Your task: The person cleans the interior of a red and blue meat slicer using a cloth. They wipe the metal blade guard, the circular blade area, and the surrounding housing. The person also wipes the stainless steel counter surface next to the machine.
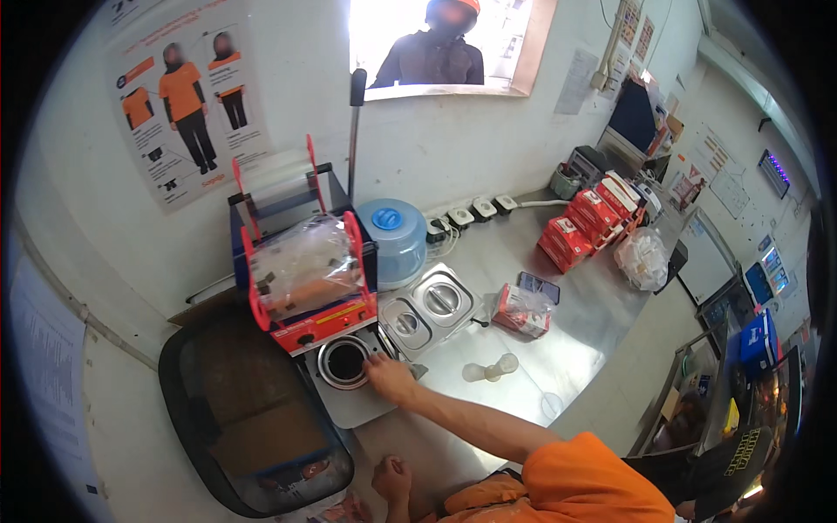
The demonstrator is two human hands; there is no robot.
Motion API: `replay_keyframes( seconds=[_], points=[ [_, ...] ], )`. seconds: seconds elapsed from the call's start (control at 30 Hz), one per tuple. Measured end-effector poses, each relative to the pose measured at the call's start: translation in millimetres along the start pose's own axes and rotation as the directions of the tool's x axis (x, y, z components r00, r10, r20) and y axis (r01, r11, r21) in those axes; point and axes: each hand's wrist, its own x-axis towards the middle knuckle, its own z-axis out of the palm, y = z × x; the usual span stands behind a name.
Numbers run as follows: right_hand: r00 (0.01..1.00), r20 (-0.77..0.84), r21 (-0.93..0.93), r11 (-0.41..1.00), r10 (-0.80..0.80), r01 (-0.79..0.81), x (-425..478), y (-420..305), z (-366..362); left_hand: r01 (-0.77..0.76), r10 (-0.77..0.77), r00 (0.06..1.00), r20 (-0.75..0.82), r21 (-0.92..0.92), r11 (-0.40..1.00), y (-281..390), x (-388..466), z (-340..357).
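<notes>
The fingers of my right hand (387,377) touch the right rim of the round metal cup holder (343,363) on a red and dark blue cup sealing machine (320,327). The inside of that holder looks dark, and my fingertips are partly hidden there, so their grip is unclear. Lower down, my left hand (392,479) is curled closed near the front of the steel counter (451,418), with nothing visible in it. Clear film (301,261) is draped over the machine, and its long lever (354,131) points up.
A black tub (173,366) with cardboard stands left. Lidded steel pans (441,297), a blue water jug (395,245), small translucent containers (490,369), a phone (539,287) and red boxes (588,219) occupy the counter. A helmeted person (435,55) is at the window; another person's cap (732,461) shows lower right.
</notes>
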Motion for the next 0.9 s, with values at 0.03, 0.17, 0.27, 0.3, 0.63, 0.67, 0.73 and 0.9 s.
replay_keyframes(
  seconds=[0.03,0.17,0.27,0.3,0.63,0.67,0.73,0.9],
  points=[
    [1.000,-0.021,0.019,1.000,-0.011,0.011,5.3,10.0,-5.7,0.009,-0.009,1.000,-0.004,-0.009,1.000,3.4,2.6,-5.3],
    [1.000,0.031,0.013,1.000,-0.004,0.004,15.4,18.1,-8.4,0.013,-0.013,1.000,-0.011,0.079,0.997,-3.9,-5.2,11.0],
    [0.999,0.047,0.083,0.997,0.001,-0.005,9.9,-0.1,-7.8,0.056,-0.059,0.998,0.028,0.096,0.994,4.3,4.5,5.2],
    [0.997,0.078,0.123,0.992,0.021,-0.030,5.4,-6.2,-10.3,0.062,-0.066,0.997,0.034,0.111,0.992,4.5,4.2,5.5],
    [0.962,-0.271,0.187,0.982,0.034,0.018,60.9,22.9,15.0,0.033,-0.032,0.999,-0.009,0.105,0.994,8.3,1.4,11.0],
    [0.944,-0.331,0.145,0.988,0.001,0.050,62.2,21.6,17.5,0.076,-0.078,0.997,0.021,0.090,0.993,8.0,3.0,10.3],
    [0.900,-0.433,0.068,0.993,-0.057,0.096,68.3,17.1,24.6,0.173,-0.178,0.981,0.072,0.064,0.983,11.9,8.9,7.7],
    [0.873,-0.487,0.079,0.994,-0.028,0.075,61.3,10.3,26.4,0.279,-0.273,0.959,0.077,-0.076,0.957,16.6,19.3,8.4]
  ],
)
